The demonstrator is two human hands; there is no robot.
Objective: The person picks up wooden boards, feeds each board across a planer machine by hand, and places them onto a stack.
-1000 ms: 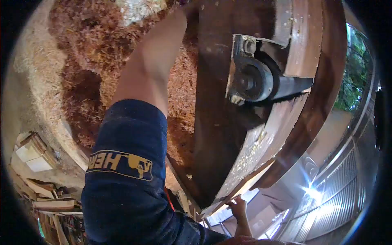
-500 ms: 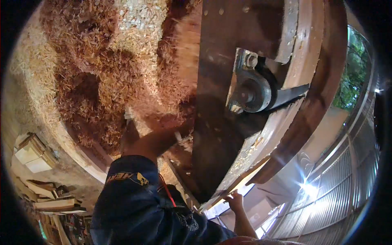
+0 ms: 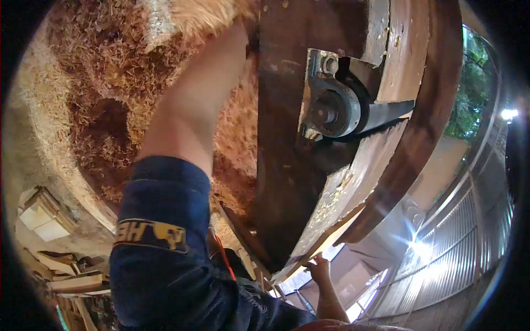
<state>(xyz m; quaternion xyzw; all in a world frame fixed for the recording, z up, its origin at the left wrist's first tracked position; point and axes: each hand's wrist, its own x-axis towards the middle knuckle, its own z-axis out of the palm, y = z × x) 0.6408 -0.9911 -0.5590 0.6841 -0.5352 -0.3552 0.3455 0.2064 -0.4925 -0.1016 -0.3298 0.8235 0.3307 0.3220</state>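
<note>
My left forearm (image 3: 190, 99) reaches up through a heap of reddish wood shavings (image 3: 105, 71), beside a dark wooden panel (image 3: 287, 154). My left hand, at the top, is hidden by blurred shavings and the panel's edge, so its fingers do not show. At the lower right, my right hand (image 3: 318, 268) has its fingers closed at the edge of a wooden board (image 3: 331, 237). On the panel sits a bolted bearing block (image 3: 334, 110), with a metal shaft (image 3: 389, 115) running from it to the right.
Paler shavings lie along the left. Stacked boards (image 3: 47, 215) and wood offcuts (image 3: 72, 273) are at the lower left. A curved wooden beam (image 3: 425, 138) runs down the right. Beyond it are a corrugated metal sheet (image 3: 441, 265) and a bright light (image 3: 422, 248).
My left arm has extended upward through the shavings, so more of the forearm shows. Shavings at the top have shifted. My right hand stays at the board's edge.
</note>
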